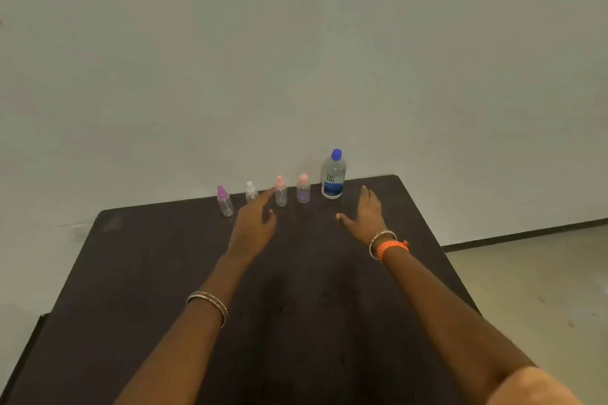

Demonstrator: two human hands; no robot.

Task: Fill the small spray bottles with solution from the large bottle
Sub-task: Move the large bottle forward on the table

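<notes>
Four small spray bottles point(225, 201) point(251, 193) point(280, 191) point(303, 189), one large bottle point(333, 173), two hands point(255, 220) point(367, 211).

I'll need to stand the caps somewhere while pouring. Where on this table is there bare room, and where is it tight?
Bare room: the dark tabletop in front of the bottle row, on either side of the forearms, and the far right corner beyond the large blue-capped bottle. Tight: the far edge, where four small clear spray bottles stand near each other, with the left hand beside them.
</notes>
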